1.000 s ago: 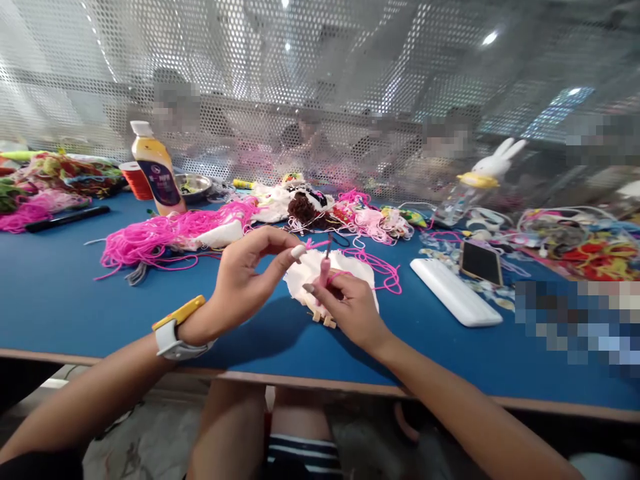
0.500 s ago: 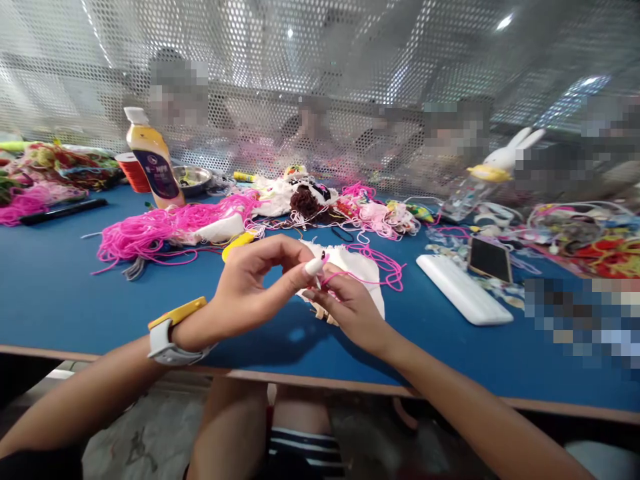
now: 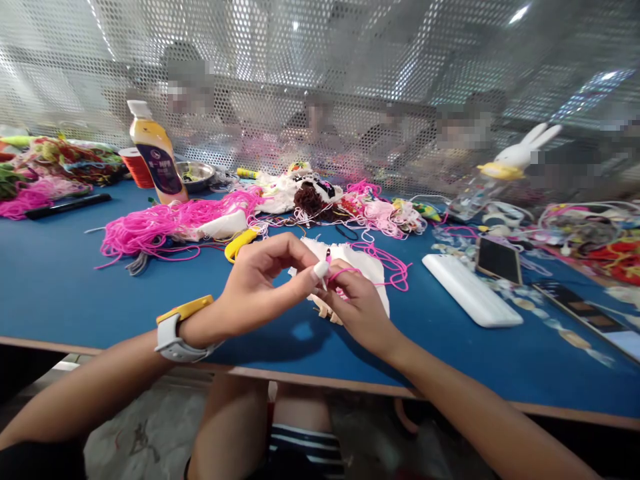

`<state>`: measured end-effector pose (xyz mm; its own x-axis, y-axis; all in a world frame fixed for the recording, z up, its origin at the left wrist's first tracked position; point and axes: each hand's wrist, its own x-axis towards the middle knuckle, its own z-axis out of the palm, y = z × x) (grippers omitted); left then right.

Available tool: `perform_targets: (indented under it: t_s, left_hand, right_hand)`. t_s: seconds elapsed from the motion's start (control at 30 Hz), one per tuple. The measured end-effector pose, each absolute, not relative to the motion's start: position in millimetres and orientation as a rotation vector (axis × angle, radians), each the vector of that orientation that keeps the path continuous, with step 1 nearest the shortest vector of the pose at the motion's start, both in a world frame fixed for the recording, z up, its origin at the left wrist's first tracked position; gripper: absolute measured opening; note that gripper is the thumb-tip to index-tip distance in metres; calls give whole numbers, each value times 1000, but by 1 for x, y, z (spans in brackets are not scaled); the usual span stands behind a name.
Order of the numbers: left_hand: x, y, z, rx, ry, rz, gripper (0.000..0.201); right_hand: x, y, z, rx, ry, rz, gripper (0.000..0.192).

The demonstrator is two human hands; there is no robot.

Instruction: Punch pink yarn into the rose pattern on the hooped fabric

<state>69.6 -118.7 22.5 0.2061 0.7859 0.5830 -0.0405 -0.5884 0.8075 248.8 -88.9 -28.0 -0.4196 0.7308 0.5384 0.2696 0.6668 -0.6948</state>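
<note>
Above the blue table, my left hand (image 3: 273,280) is closed in a pinch, its white-nailed thumb and fingertips meeting on a pink cord (image 3: 345,271). My right hand (image 3: 363,310) grips the same cord close beside it, and the two sets of fingertips nearly touch. A loop of the cord passes over the right fingers. Under both hands lies a white cloth piece (image 3: 373,268) with a frayed upper edge and small beige bits at its lower edge. Loose coils of pink cord (image 3: 397,270) spread past its right side. The fingers hide the cord's end.
A yellow-handled tool (image 3: 239,247) lies behind my left hand. Further back are a pink yarn heap (image 3: 145,230), a glue bottle (image 3: 159,160) and a metal bowl (image 3: 200,175). To the right are a white slab-shaped case (image 3: 470,291), a phone (image 3: 499,259) and a rabbit-topped bottle (image 3: 487,187).
The whole view has shifted slightly, bringing a second phone into sight at the right. Both hands keep their pinch at the cord, with only small fingertip movement.
</note>
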Motion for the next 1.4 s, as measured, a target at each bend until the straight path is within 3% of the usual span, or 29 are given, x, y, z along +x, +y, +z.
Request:
perform_targets:
  t_s: [0.83, 1.03, 1.17, 1.3, 1.4]
  left_hand:
    - [69, -116, 22, 1787, 776, 1560, 26]
    - [68, -112, 21, 1885, 828, 1657, 11]
    - [67, -103, 14, 2126, 821, 1635, 5]
    - [66, -89, 6, 2246, 887, 1619, 8]
    - [64, -80, 0, 2309, 934, 1623, 12]
  right_hand:
    - [249, -90, -28, -869, -1934, 598, 17]
    - [250, -83, -29, -890, -1906, 586, 28]
    - [250, -78, -30, -913, -1853, 793, 24]
    - [250, -80, -27, -849, -1717, 1118, 51]
    - [252, -81, -22, -766, -1736, 1206, 43]
